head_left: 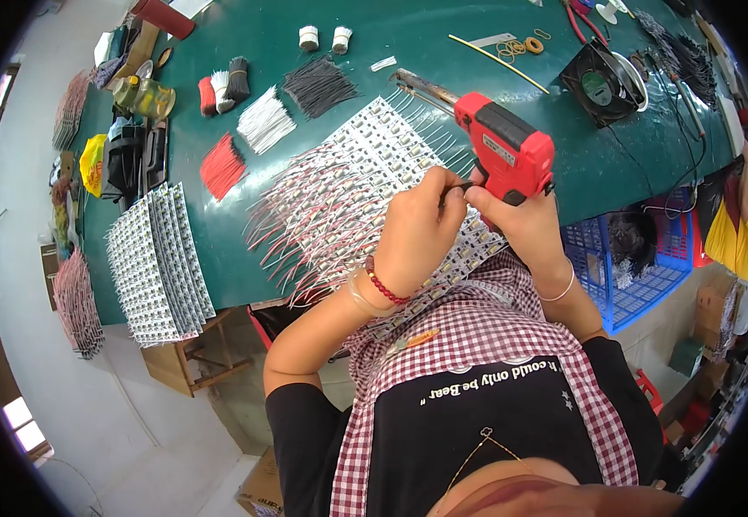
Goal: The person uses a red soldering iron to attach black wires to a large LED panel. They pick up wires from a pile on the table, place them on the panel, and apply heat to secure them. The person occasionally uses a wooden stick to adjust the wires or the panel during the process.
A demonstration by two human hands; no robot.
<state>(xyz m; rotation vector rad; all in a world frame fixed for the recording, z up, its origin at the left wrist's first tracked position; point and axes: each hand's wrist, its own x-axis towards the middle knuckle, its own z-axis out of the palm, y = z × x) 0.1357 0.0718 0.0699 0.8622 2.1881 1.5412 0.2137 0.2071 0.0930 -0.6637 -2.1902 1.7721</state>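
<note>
My right hand (520, 226) is wrapped round the grip of a red and black soldering gun (503, 142). Its long metal front points to the far left, over the table. Close beside it, my left hand (417, 226) is closed in a pinch at something small and dark, which I cannot make out; the fingertips of both hands nearly meet. Beneath the hands lies a sheet of white circuit boards (383, 138) in rows. Red and white wires (292, 215) stick out along its left side, and thin dark wires fringe its far right edge.
Cut wires lie in piles: red (222, 166), white (266, 121) and black (321, 86). Stacked circuit board sheets (154, 267) overhang the left table edge. A black fan (596, 84) stands at the right. A blue plastic crate (624, 267) sits below the table's right side.
</note>
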